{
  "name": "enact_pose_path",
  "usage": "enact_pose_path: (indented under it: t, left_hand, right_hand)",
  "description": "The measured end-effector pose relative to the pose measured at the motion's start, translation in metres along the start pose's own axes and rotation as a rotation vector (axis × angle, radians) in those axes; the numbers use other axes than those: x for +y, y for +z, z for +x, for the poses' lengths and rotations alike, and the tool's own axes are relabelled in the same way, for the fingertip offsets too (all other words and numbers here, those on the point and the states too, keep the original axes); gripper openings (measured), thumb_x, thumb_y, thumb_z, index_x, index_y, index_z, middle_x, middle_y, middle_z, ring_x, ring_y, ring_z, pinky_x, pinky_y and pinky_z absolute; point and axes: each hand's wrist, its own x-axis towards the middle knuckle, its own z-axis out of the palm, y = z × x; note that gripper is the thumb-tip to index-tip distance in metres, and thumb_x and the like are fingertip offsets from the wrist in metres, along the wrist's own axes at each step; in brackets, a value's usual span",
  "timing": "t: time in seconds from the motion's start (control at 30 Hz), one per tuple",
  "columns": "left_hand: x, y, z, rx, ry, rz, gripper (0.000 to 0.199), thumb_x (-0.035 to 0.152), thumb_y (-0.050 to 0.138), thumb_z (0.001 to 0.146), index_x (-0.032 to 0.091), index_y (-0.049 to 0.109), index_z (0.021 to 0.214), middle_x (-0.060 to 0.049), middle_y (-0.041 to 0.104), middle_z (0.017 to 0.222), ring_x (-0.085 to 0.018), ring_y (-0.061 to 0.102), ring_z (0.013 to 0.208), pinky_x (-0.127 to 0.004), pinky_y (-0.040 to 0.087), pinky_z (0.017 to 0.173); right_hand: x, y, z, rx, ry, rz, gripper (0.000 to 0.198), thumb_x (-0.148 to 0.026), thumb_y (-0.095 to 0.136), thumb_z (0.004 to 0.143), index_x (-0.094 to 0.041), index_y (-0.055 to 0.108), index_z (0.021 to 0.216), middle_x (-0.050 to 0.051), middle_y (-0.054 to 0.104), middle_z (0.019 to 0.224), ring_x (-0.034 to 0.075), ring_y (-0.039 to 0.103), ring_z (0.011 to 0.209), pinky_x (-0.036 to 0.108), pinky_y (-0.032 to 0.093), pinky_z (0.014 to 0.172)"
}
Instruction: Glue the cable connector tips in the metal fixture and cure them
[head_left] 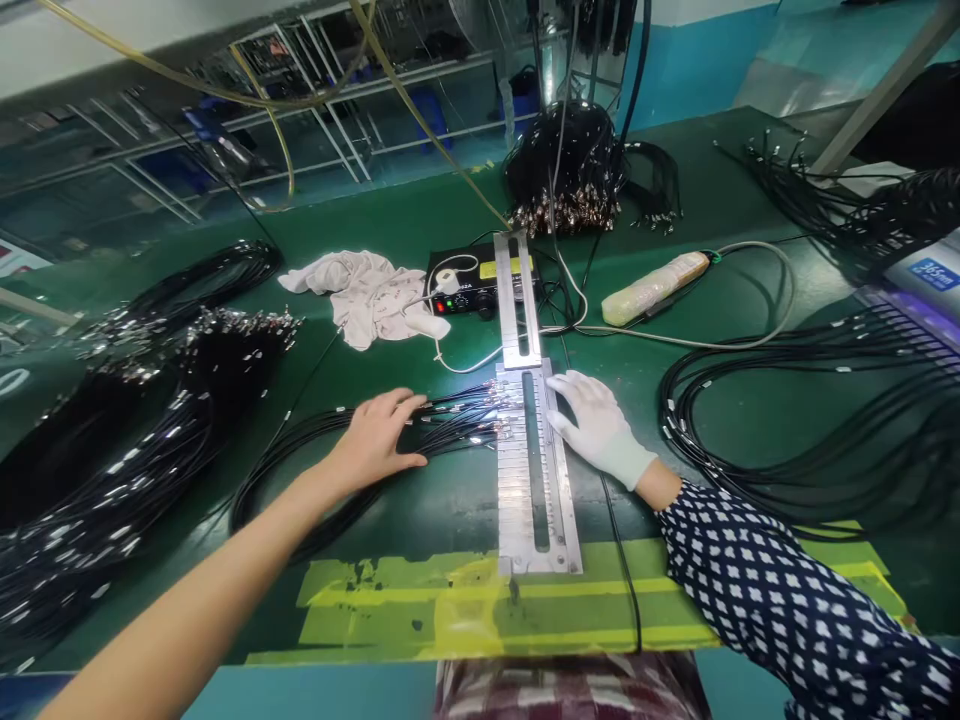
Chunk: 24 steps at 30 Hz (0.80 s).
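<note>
Black cables [454, 425] are lying with their tips on a slotted metal fixture [516, 490], mid-table.
The bare left hand [377, 432] is resting over the cables, thumb and fingers apart; the white-gloved right hand [598, 420] is touching the fixture's right edge, thumb and fingertips apart; beyond, a black control box [469, 300] is sitting beside a crumpled white cloth [367, 305].

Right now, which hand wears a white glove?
The right hand, at the slotted metal fixture; the left hand, at some black cables, is bare.
</note>
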Motion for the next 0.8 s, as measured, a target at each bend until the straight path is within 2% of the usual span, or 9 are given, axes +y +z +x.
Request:
enact_pose_path:
  t: [0.1, 0.23, 0.33, 0.43, 0.53, 0.63, 0.7, 0.73, 0.8]
  left_hand:
    - [-0.005, -0.001, 0.016, -0.091, 0.058, 0.002, 0.094, 0.055, 0.076, 0.070, 0.017, 0.034, 0.146, -0.021, 0.040, 0.149, -0.038, 0.041, 0.136, -0.049, 0.034, 0.109]
    - [0.004, -0.006, 0.017, -0.215, 0.093, -0.003, 0.051, 0.039, 0.065, 0.080, 0.019, 0.053, 0.126, -0.011, 0.065, 0.116, -0.027, 0.062, 0.106, -0.034, 0.047, 0.088]
    - [0.022, -0.002, 0.009, -0.238, 0.071, 0.059, 0.023, 0.024, 0.058, 0.078, 0.019, 0.060, 0.100, -0.009, 0.067, 0.096, -0.025, 0.065, 0.089, -0.032, 0.046, 0.075]
    - [0.033, -0.006, -0.001, -0.207, 0.057, 0.127, 0.013, 0.018, 0.053, 0.077, 0.018, 0.057, 0.089, -0.011, 0.065, 0.097, -0.027, 0.064, 0.089, -0.033, 0.044, 0.072]
    - [0.037, -0.030, -0.016, -0.168, 0.047, 0.170, 0.015, 0.016, 0.046, 0.083, 0.018, 0.055, 0.096, -0.009, 0.064, 0.092, -0.026, 0.063, 0.083, -0.033, 0.042, 0.069]
    - [0.050, -0.065, -0.037, -0.110, 0.085, 0.204, 0.016, 0.013, 0.040, 0.089, 0.019, 0.053, 0.097, -0.006, 0.063, 0.087, -0.023, 0.061, 0.079, -0.033, 0.042, 0.069]
    - [0.071, -0.082, -0.048, -0.026, 0.179, 0.270, 0.017, 0.009, 0.040, 0.090, 0.019, 0.053, 0.094, -0.006, 0.063, 0.087, -0.022, 0.060, 0.079, -0.034, 0.042, 0.072]
    - [0.085, -0.087, -0.050, 0.014, 0.245, 0.303, 0.018, 0.007, 0.040, 0.091, 0.019, 0.054, 0.094, -0.005, 0.063, 0.087, -0.022, 0.060, 0.079, -0.034, 0.043, 0.073]
    - [0.114, -0.089, -0.050, 0.094, 0.421, 0.323, 0.017, 0.008, 0.045, 0.091, 0.019, 0.055, 0.099, -0.006, 0.063, 0.089, -0.022, 0.061, 0.082, -0.036, 0.045, 0.078]
  right_hand:
    - [0.001, 0.000, 0.001, 0.002, 0.003, 0.010, 0.048, -0.040, 0.048, 0.096, -0.020, 0.052, 0.140, 0.010, 0.053, 0.144, 0.030, 0.040, 0.139, 0.052, 0.027, 0.119]
    - [0.002, -0.001, 0.002, 0.005, 0.012, 0.055, 0.048, -0.040, 0.049, 0.095, -0.019, 0.054, 0.138, 0.011, 0.053, 0.143, 0.032, 0.041, 0.138, 0.054, 0.028, 0.118]
    - [0.001, 0.000, 0.002, 0.017, 0.019, 0.119, 0.047, -0.040, 0.050, 0.094, -0.019, 0.055, 0.136, 0.013, 0.054, 0.142, 0.033, 0.041, 0.138, 0.056, 0.027, 0.117]
    - [0.003, 0.001, 0.002, 0.045, 0.028, 0.209, 0.046, -0.038, 0.054, 0.091, -0.019, 0.058, 0.133, 0.014, 0.055, 0.140, 0.035, 0.040, 0.138, 0.059, 0.024, 0.118]
    - [0.005, -0.002, 0.003, 0.099, 0.051, 0.335, 0.044, -0.038, 0.054, 0.090, -0.020, 0.058, 0.130, 0.013, 0.052, 0.143, 0.032, 0.040, 0.139, 0.057, 0.027, 0.118]
    - [-0.001, -0.016, 0.005, 0.149, 0.080, 0.474, 0.050, -0.042, 0.046, 0.093, -0.018, 0.049, 0.136, 0.016, 0.039, 0.153, 0.028, 0.047, 0.135, 0.050, 0.041, 0.111]
    - [-0.014, -0.029, 0.004, 0.055, 0.063, 0.652, 0.053, -0.049, 0.038, 0.098, -0.018, 0.042, 0.141, 0.017, 0.043, 0.149, 0.026, 0.058, 0.123, 0.046, 0.051, 0.101]
    - [-0.022, -0.036, 0.002, -0.074, 0.057, 0.814, 0.056, -0.055, 0.032, 0.099, -0.019, 0.042, 0.141, 0.017, 0.049, 0.145, 0.025, 0.062, 0.118, 0.044, 0.053, 0.097]
    - [-0.040, -0.044, -0.009, -0.492, 0.095, 1.242, 0.074, -0.072, 0.019, 0.097, -0.017, 0.048, 0.136, 0.017, 0.059, 0.133, 0.026, 0.065, 0.112, 0.044, 0.055, 0.090]
